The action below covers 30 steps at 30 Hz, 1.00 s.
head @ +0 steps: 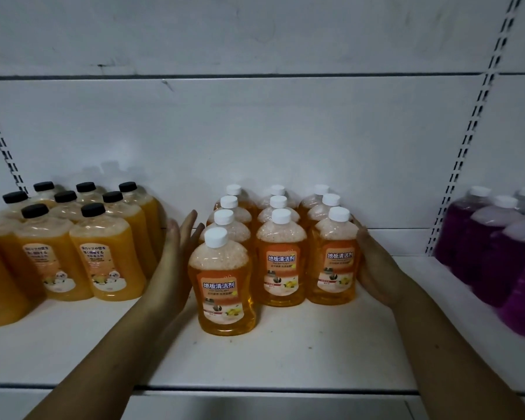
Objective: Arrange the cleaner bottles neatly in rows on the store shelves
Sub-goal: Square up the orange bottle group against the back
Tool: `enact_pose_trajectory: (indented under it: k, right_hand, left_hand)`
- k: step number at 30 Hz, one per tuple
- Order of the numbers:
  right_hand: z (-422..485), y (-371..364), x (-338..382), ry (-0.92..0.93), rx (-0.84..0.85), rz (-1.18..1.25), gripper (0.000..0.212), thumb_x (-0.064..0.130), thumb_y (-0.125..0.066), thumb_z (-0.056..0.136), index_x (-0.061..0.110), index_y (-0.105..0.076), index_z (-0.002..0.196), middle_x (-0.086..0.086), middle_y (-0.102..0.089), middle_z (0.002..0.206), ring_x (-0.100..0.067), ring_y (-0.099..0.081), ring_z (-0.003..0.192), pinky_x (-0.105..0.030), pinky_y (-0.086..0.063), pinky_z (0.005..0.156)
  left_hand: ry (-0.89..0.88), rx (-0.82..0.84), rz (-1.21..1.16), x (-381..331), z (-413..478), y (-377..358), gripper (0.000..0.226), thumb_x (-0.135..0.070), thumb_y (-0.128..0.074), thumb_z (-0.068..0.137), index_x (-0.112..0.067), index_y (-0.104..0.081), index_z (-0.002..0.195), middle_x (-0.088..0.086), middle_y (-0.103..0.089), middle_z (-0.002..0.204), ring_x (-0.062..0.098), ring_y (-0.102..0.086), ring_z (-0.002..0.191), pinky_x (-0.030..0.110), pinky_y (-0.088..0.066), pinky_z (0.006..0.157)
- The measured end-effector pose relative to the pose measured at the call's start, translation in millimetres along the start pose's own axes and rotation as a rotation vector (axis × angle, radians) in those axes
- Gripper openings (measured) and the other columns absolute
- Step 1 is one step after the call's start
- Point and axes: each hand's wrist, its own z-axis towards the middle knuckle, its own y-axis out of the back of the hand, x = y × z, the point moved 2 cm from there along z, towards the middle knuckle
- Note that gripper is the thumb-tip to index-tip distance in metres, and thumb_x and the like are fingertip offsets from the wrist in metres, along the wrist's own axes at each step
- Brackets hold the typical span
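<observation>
You're squaring up the white-cap orange bottles (pixel 281 262), mid shelf (pixel 285 356). They're standing upright in 3 cols front-to-back: 4 in the L col, 3 each in the mid and R cols.

Your left hand (pixel 176 253) is hovering just beside the L col, fingers (pixel 191 219) straight and slightly fanned, holding nothing. A gap is showing btw the palm and the front bottle (pixel 223 286). Your right hand (pixel 373 268) is lying flat against the R col's first bottle. Its digits are looking straight along the side w/ tips partly hidden, so it's a press, not a grip.

Step in hand, I'd say: you're bracketing the block from both sides to close the gaps btw cols. The L col is sticking out fwd of the other two, so the face isn't even yet.

Next move prob calls for bringing the L palm in to touch, then squeezing gently and low on the bodies so nothing tips. The black-cap bottles (pixel 103 259) on the L and the purple bottles (pixel 497 253) on the R are standing apart from this block, so keep your forearms off them.
</observation>
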Motion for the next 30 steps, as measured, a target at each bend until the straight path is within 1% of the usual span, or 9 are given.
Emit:
enact_pose_trajectory:
  k: [1, 3, 5, 7, 11, 13, 15, 18, 30]
  right_hand:
    - [1, -3, -1, -0.007, -0.017, 0.053, 0.105, 0.081, -0.083, 0.056, 0.029, -0.054, 0.143, -0.004, -0.071, 0.135, -0.026, -0.071, 0.12, -0.04, -0.061, 0.088]
    - [3, -6, -4, -0.034, -0.041, 0.072, 0.106, 0.085, -0.08, 0.053, 0.03, -0.056, 0.14, -0.005, -0.073, 0.131, -0.028, -0.072, 0.117, -0.041, -0.062, 0.086]
    - [4, -7, -8, -0.057, -0.063, 0.062, 0.115, 0.087, -0.08, 0.052, 0.029, -0.05, 0.146, -0.006, -0.072, 0.133, -0.031, -0.071, 0.119, -0.045, -0.062, 0.088]
    - [4, -7, -9, -0.068, -0.061, 0.068, 0.122, 0.087, -0.081, 0.048, 0.027, -0.047, 0.149, -0.006, -0.072, 0.133, -0.031, -0.071, 0.119, -0.045, -0.062, 0.087]
    - [3, -8, -8, -0.066, -0.057, 0.079, 0.124, 0.086, -0.084, 0.044, 0.025, -0.049, 0.147, -0.006, -0.074, 0.128, -0.028, -0.074, 0.113, -0.041, -0.064, 0.08]
    - [3, -7, -8, -0.079, -0.085, 0.054, 0.126, 0.087, -0.083, 0.044, 0.025, -0.048, 0.148, -0.006, -0.073, 0.131, -0.031, -0.072, 0.117, -0.05, -0.062, 0.088]
    - [1, -5, -9, -0.083, -0.107, 0.022, 0.126, 0.088, -0.081, 0.047, 0.026, -0.047, 0.151, -0.008, -0.07, 0.135, -0.035, -0.069, 0.122, -0.061, -0.054, 0.101]
    - [-2, -6, -6, -0.081, -0.109, -0.015, 0.122, 0.089, -0.079, 0.049, 0.028, -0.048, 0.15, -0.007, -0.07, 0.135, -0.033, -0.069, 0.122, -0.065, -0.049, 0.106]
    - [-6, -10, -2, -0.105, -0.129, -0.055, 0.126, 0.087, -0.084, 0.043, 0.028, -0.049, 0.148, -0.004, -0.072, 0.133, -0.031, -0.07, 0.121, -0.064, -0.049, 0.108]
  left_hand:
    - [0.035, -0.006, -0.013, 1, 4, -4, 0.084, -0.09, -0.031, 0.08, -0.053, -0.037, 0.156, -0.012, -0.048, 0.161, 0.025, -0.052, 0.144, 0.053, -0.048, 0.112]
    - [0.123, -0.016, -0.071, 5, 9, -11, 0.074, -0.081, -0.029, 0.088, -0.048, -0.043, 0.153, -0.006, -0.061, 0.15, 0.025, -0.066, 0.128, 0.044, -0.061, 0.093]
    - [0.173, -0.029, -0.113, 8, 9, -14, 0.067, -0.076, -0.028, 0.095, -0.044, -0.049, 0.15, -0.003, -0.072, 0.135, 0.022, -0.076, 0.109, 0.035, -0.065, 0.073]
    - [0.187, -0.037, -0.131, 10, 10, -14, 0.063, -0.073, -0.026, 0.098, -0.043, -0.051, 0.148, -0.004, -0.076, 0.126, 0.019, -0.079, 0.099, 0.032, -0.064, 0.066]
    - [0.203, -0.023, -0.167, 13, 12, -11, 0.067, -0.074, -0.026, 0.099, -0.041, -0.047, 0.153, 0.001, -0.071, 0.137, 0.022, -0.077, 0.106, 0.034, -0.065, 0.069]
    - [0.211, -0.014, -0.171, 12, 10, -12, 0.066, -0.073, -0.026, 0.099, -0.041, -0.048, 0.152, 0.001, -0.073, 0.134, 0.022, -0.077, 0.107, 0.034, -0.065, 0.07]
    - [0.209, -0.009, -0.166, 9, 8, -14, 0.065, -0.073, -0.026, 0.1, -0.041, -0.049, 0.151, 0.0, -0.074, 0.131, 0.022, -0.077, 0.107, 0.034, -0.065, 0.071]
    - [0.225, -0.018, -0.167, 8, 7, -13, 0.066, -0.074, -0.027, 0.099, -0.042, -0.047, 0.153, 0.001, -0.071, 0.137, 0.025, -0.076, 0.11, 0.036, -0.065, 0.073]
    - [0.22, -0.061, -0.156, 8, 3, -17, 0.064, -0.073, -0.029, 0.1, -0.039, -0.053, 0.148, 0.002, -0.079, 0.12, 0.022, -0.079, 0.097, 0.035, -0.065, 0.067]
